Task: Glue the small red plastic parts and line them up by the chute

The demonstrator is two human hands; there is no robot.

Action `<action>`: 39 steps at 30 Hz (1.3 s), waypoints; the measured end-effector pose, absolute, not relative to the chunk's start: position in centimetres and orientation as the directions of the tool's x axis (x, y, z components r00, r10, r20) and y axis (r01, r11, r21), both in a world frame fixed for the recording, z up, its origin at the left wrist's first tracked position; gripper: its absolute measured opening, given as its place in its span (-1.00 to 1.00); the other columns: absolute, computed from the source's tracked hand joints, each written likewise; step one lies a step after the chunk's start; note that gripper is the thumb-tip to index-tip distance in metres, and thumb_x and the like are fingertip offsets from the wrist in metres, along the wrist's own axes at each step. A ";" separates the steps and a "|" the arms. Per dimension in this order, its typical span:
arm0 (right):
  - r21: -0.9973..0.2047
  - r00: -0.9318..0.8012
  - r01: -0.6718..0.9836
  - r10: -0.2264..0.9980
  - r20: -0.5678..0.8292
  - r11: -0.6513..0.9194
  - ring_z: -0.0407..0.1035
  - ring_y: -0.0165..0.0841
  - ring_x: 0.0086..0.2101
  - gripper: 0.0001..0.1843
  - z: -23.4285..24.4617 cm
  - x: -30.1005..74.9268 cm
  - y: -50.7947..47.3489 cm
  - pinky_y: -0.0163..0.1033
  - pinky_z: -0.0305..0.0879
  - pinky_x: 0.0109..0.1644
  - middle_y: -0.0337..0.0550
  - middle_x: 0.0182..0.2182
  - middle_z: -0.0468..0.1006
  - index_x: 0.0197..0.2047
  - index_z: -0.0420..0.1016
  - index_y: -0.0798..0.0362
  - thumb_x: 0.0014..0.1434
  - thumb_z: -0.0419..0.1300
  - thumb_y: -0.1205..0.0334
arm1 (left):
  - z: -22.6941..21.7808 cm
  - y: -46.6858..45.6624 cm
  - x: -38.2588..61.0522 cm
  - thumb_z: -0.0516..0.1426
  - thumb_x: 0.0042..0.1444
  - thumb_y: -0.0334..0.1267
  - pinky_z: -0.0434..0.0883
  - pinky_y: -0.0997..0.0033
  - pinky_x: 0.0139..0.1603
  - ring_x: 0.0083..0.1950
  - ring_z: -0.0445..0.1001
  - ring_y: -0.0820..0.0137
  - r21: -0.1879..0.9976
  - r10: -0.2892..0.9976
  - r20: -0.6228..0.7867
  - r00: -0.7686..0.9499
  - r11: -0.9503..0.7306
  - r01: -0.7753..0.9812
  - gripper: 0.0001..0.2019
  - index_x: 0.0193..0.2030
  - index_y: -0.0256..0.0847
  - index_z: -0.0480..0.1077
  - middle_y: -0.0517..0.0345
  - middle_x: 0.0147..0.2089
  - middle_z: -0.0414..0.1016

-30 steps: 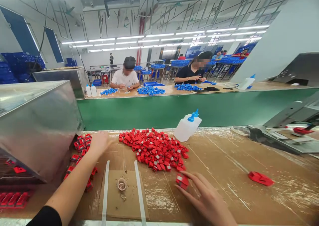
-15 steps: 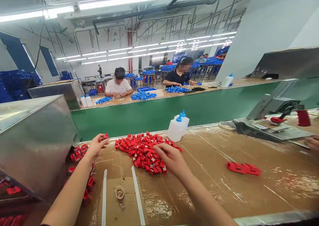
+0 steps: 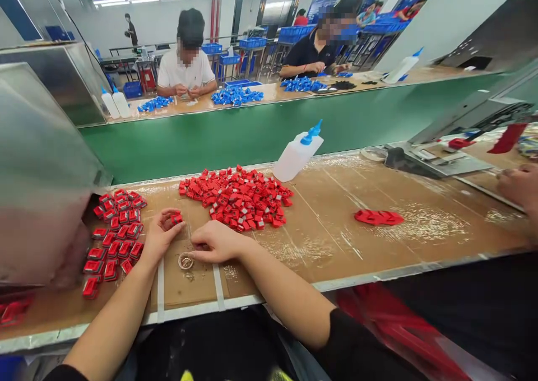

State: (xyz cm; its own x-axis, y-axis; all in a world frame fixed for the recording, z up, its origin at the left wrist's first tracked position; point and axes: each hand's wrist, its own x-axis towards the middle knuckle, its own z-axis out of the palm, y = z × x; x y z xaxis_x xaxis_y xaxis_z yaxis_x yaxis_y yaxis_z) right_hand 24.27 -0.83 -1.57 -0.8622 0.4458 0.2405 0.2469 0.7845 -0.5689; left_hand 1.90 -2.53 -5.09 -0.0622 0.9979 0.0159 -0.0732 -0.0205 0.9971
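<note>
My left hand [image 3: 162, 236] is closed, gripping a small red plastic part [image 3: 176, 217] between thumb and fingers. Close beside it, my right hand [image 3: 216, 242] is curled with its fingertips at the rim of a small round cup [image 3: 185, 261]. Whatever those fingers may pinch is too small or hidden to make out. The cup stands on a cardboard sheet [image 3: 176, 297] marked by two white tape strips. Behind my right hand spreads a heap of red plastic parts [image 3: 235, 196]. Left of my left hand, similar red parts with grey edges [image 3: 113, 238] lie in loose rows.
White bottles with blue nozzles [image 3: 294, 157] stand behind the heap. A metal housing [image 3: 37, 173] borders the left side. To the right lie joined red pieces [image 3: 378, 217], a metal stand [image 3: 441, 162] and another person's hand [image 3: 519, 187]. Two people sit beyond the green divider [image 3: 202, 145].
The view has tilted downward. My right hand has left the red heap and come to the cup. My left hand, still with the red part, is now nearer the cup.
</note>
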 end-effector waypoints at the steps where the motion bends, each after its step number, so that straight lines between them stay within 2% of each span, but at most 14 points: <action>1: -0.571 -0.872 0.228 0.427 0.241 0.789 0.14 -0.47 -0.50 -0.55 -1.7 24.2 -0.8 -0.30 -0.08 -0.36 -0.31 -0.57 0.33 -0.50 0.29 0.06 0.33 0.22 -0.01 | -5.2 -2.5 2.0 0.48 -0.07 -0.18 0.56 0.29 0.11 0.00 0.61 0.35 0.998 0.998 0.020 -0.058 -0.024 -0.058 -0.34 0.18 -0.18 0.41 -0.04 0.17 0.56; 3: -0.567 -0.884 0.203 0.398 0.244 0.798 0.12 -0.47 -0.51 -0.57 -2.0 23.9 -0.8 -0.29 -0.09 -0.36 -0.31 -0.57 0.32 -0.52 0.26 0.06 0.34 0.19 0.06 | -5.3 -2.6 2.2 0.47 -0.07 -0.19 0.55 0.21 0.16 0.03 0.62 0.31 1.000 0.999 0.000 -0.037 -0.001 -0.023 -0.25 0.27 -0.17 0.35 -0.08 0.22 0.52; 6: -0.583 -0.886 0.178 0.387 0.255 0.793 0.10 -0.47 -0.50 -0.61 -2.5 23.6 -0.8 -0.28 -0.08 -0.35 -0.32 -0.57 0.29 -0.52 0.23 0.05 0.33 0.16 0.15 | -5.4 -2.6 2.3 0.45 -0.04 -0.16 0.56 0.17 0.15 0.03 0.62 0.25 0.999 0.999 -0.040 0.009 0.040 0.032 -0.29 0.25 -0.23 0.38 -0.11 0.14 0.57; 12: -0.775 -0.869 0.074 0.421 0.258 0.628 -0.01 -0.51 -0.54 -0.66 -2.9 23.9 -0.5 -0.32 -0.06 -0.40 -0.40 -0.61 0.06 -0.57 0.11 0.04 0.17 0.15 0.30 | -5.5 -2.7 2.3 0.45 -0.05 -0.17 0.58 0.18 0.12 0.03 0.63 0.22 0.998 0.999 -0.048 0.023 0.047 0.039 -0.31 0.23 -0.20 0.39 -0.08 0.15 0.57; 13: -0.796 -0.850 0.056 0.448 0.278 0.602 -0.02 -0.51 -0.54 -0.65 -3.0 23.9 -0.3 -0.32 -0.06 -0.40 -0.40 -0.61 0.05 -0.57 0.08 0.03 0.17 0.14 0.28 | -5.4 -2.7 2.3 0.45 -0.05 -0.17 0.58 0.17 0.11 0.02 0.64 0.21 0.997 0.998 -0.059 0.023 0.058 0.041 -0.30 0.24 -0.21 0.38 -0.08 0.12 0.59; 15: -0.814 -0.740 0.063 0.575 0.350 0.577 -0.04 -0.51 -0.54 -0.59 -3.2 23.9 0.0 -0.31 -0.07 -0.41 -0.38 -0.61 0.02 -0.58 0.01 0.02 0.21 0.12 0.21 | -5.3 -2.8 2.5 0.45 -0.06 -0.15 0.58 0.13 0.10 -0.01 0.65 0.18 0.995 0.996 -0.086 0.032 0.085 0.043 -0.27 0.25 -0.23 0.37 -0.07 0.04 0.63; 18: -0.830 -0.452 0.180 0.793 0.407 0.528 -0.04 -0.50 -0.54 -0.56 -3.5 23.7 0.6 -0.29 -0.08 -0.40 -0.36 -0.61 0.01 -0.57 -0.03 0.00 0.26 0.08 0.12 | -5.1 -3.0 2.7 0.45 -0.06 -0.13 0.58 0.09 0.09 -0.04 0.66 0.16 0.993 0.993 -0.101 0.063 0.097 0.073 -0.30 0.22 -0.24 0.39 -0.04 -0.05 0.66; 20: -0.840 -0.344 0.253 0.856 0.385 0.480 -0.03 -0.48 -0.53 -0.56 -3.7 23.4 0.9 -0.29 -0.08 -0.40 -0.36 -0.61 0.04 -0.56 -0.01 0.00 0.28 0.07 0.09 | -5.0 -3.0 2.8 0.44 -0.04 -0.14 0.57 0.09 0.11 -0.05 0.66 0.17 0.989 0.994 -0.085 0.068 0.077 0.123 -0.34 0.21 -0.22 0.41 -0.02 -0.06 0.67; 27: -0.823 -0.368 0.329 0.866 0.340 0.463 0.02 -0.47 -0.51 -0.59 -4.2 22.9 1.3 -0.28 -0.05 -0.38 -0.34 -0.60 0.12 -0.54 0.10 0.02 0.29 0.07 0.06 | -5.2 -3.0 2.8 0.43 -0.05 -0.17 0.57 0.06 0.13 0.00 0.65 0.14 0.986 0.996 -0.058 0.068 0.046 0.159 -0.36 0.19 -0.22 0.44 -0.06 0.02 0.65; 39: -0.807 -0.364 0.360 0.867 0.341 0.469 -0.03 -0.49 -0.54 -0.56 -4.1 23.1 1.4 -0.30 -0.09 -0.41 -0.36 -0.62 0.07 -0.58 0.06 0.02 0.25 0.11 0.10 | -5.7 -2.9 2.6 0.41 -0.01 -0.18 0.57 0.06 0.15 0.04 0.64 0.15 0.982 0.997 -0.045 0.068 0.032 0.184 -0.38 0.21 -0.20 0.43 -0.09 0.09 0.63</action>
